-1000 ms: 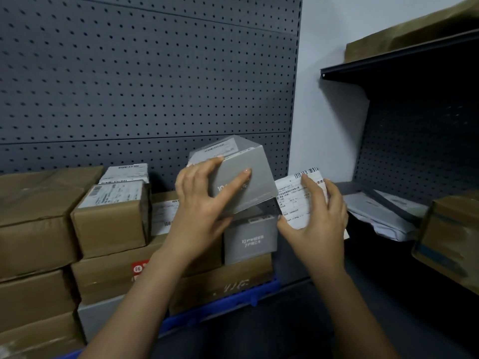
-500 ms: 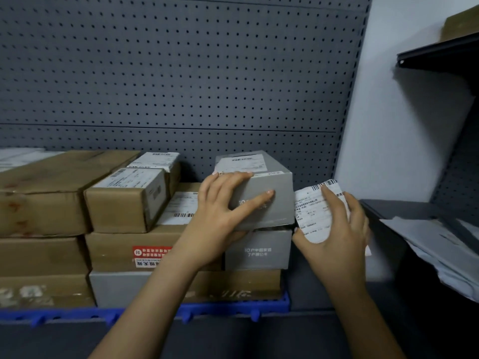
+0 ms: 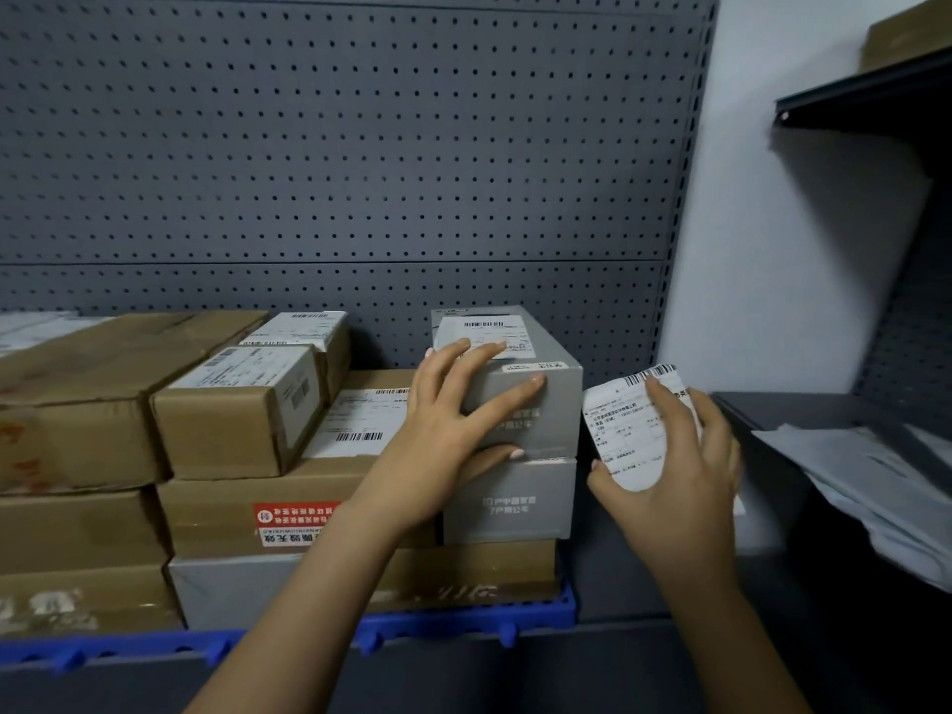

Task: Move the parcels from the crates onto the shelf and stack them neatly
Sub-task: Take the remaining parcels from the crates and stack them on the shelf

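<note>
- The upper grey box, tilted 1 second ago, now lies level on the lower grey box, long axis near-to-far.
- Left hand grips its near-left corner.
- Right hand clutches a white packet just right of it.
</note>
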